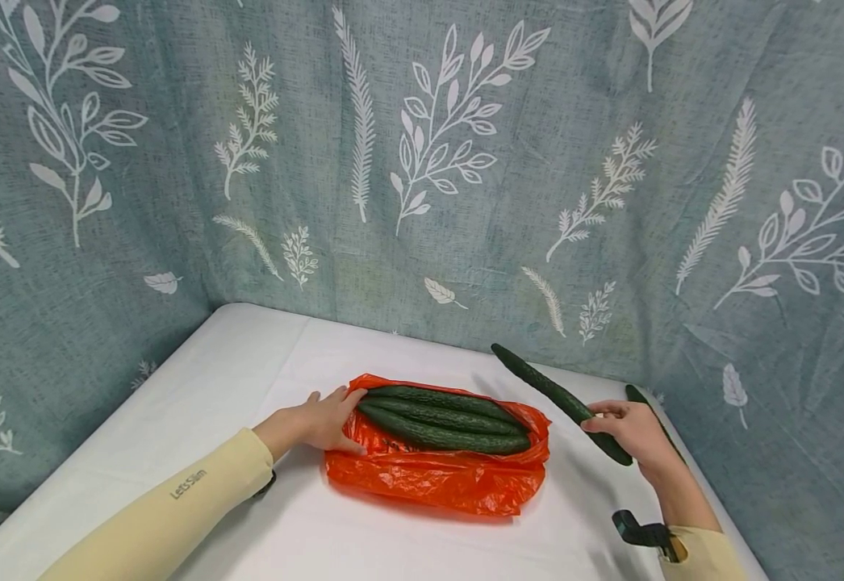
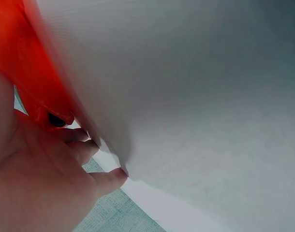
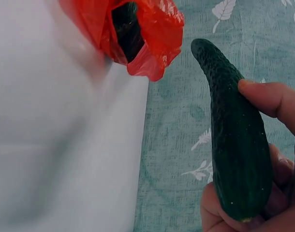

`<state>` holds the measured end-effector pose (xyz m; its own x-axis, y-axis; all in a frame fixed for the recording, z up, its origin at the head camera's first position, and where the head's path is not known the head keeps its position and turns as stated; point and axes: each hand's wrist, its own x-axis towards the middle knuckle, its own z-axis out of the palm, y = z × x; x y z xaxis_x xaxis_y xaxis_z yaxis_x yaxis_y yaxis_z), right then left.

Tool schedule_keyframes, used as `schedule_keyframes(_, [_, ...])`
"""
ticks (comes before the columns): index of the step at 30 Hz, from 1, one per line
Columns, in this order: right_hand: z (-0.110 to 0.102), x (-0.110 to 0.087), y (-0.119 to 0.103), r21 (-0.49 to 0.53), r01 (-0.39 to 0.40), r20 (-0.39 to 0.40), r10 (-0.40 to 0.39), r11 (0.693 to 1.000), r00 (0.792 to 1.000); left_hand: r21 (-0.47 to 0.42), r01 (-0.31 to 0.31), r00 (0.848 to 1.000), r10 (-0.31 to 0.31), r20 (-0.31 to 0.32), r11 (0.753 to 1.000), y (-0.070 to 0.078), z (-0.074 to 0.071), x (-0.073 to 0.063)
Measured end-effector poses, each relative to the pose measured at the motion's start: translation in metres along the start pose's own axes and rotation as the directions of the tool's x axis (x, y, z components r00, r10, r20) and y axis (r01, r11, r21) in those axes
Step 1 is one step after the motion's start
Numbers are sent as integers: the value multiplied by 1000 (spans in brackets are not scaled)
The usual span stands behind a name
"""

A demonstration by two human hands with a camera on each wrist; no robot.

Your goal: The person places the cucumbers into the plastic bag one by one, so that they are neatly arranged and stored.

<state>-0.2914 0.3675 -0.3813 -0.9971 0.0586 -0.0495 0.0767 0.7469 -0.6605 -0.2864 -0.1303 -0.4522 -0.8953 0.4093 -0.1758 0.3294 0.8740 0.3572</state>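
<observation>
A dark green cucumber (image 1: 549, 391) is gripped near its lower end by my right hand (image 1: 628, 436), held above the table and tilted. The right wrist view shows the thumb on one side of the cucumber (image 3: 237, 130) and fingers curled beneath it. My left hand (image 1: 320, 421) rests at the left end of a red plastic bag (image 1: 436, 484), its fingers spread and touching the bag's edge. Several cucumbers (image 1: 436, 420) lie side by side in the bag's wide mouth. In the left wrist view, the bag (image 2: 36, 72) is beside the fingers.
Another cucumber (image 1: 636, 395) lies at the table's right edge, partly hidden behind my right hand. A white cover spreads over the table (image 1: 262, 355). Blue-green curtains (image 1: 306, 161) with white leaf patterns hang along the back and both sides.
</observation>
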Motion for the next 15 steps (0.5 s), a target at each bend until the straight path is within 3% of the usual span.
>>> schedule_keyframes(10, [6, 2, -22, 7, 95, 73, -96, 995, 993, 7, 1, 1000, -1, 9, 1000, -2, 0, 1])
schedule_keyframes(15, [10, 3, -28, 48, 161, 136, -166, 986, 977, 3, 5, 1000, -5, 5, 1000, -1, 0, 1])
